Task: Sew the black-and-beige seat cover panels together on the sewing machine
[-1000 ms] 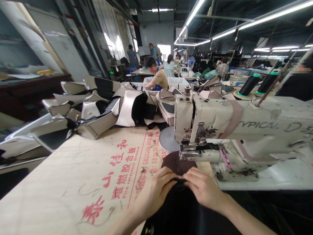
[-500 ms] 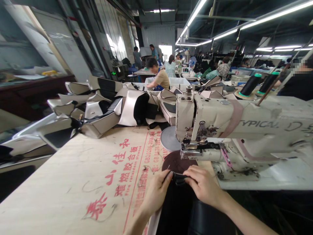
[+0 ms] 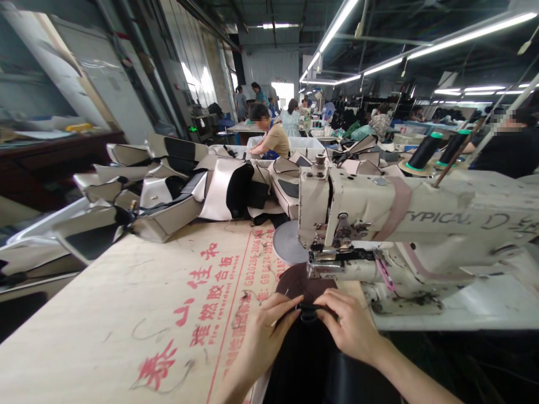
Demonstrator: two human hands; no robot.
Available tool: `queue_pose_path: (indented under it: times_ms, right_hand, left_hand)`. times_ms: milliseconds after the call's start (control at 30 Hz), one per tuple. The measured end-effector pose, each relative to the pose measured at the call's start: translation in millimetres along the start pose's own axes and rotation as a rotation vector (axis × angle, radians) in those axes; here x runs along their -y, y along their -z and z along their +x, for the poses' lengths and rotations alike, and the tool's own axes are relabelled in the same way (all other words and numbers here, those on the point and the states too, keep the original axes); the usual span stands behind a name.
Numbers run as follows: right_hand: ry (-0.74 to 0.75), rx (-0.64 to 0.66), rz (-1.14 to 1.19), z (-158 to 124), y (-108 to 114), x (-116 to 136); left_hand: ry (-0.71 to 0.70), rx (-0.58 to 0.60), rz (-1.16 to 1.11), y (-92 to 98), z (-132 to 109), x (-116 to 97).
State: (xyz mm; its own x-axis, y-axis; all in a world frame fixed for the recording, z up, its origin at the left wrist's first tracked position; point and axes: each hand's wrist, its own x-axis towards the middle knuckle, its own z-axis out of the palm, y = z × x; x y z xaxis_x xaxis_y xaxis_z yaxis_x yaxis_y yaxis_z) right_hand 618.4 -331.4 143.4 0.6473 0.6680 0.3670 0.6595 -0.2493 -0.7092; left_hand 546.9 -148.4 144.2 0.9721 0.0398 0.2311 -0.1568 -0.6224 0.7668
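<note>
Pale plywood makes the flat rectangular board with red printed characters (image 3: pixel 164 297), spreading from about seven to nine o'clock. Above it, toward nine to ten o'clock, lies a loose pile of cream and black leather-like bag pieces (image 3: pixel 168 216).

At six o'clock the bare left hand (image 3: pixel 269 325) pinches, thumb against forefinger, the left end of a small glossy black folded strip (image 3: pixel 309 312). That strip sits at the top edge of a large soft black leather-like piece (image 3: pixel 309 359), which hangs toward the wearer at six o'clock. A flat dark-brown disc (image 3: pixel 303 280) lies just beyond the fingertips.

To the right, near five o'clock, the bare right hand (image 3: pixel 351 322) grips the strip's other end the same way.

A second ago the fingers hid most of this fold; now it shows between them, and the black piece has turned, its metal stud out of sight. That suggests the edge is being shaped by hand, with the sewing still apart from it: at three o'clock the worn cream metal sewing machine (image 3: pixel 362 196) has its needle end beyond the hands, not touching the black piece.
</note>
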Motion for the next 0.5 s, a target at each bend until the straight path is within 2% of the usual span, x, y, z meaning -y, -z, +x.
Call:
queue_pose_path:
  times_ms: [133,300,467,500]
  right_hand:
    - [0.047,-0.003,-0.029,-2.8,-0.4,-3.1]
    - [0.165,0.029,-0.105,-16.8,-0.3,-8.9]
    - [0.343,0.104,-0.285,-29.1,3.6,-3.4]
    - [0.385,0.102,-0.326,-30.5,5.0,-1.0]
  left_hand:
    - [-0.109,-0.002,0.138,1.2,0.3,0.2]
    - [-0.215,0.072,0.211,2.8,-11.0,-1.4]
    - [-0.202,-0.081,0.196,0.5,-37.3,2.0]
    - [-0.237,-0.072,0.217,2.2,-42.5,2.0]
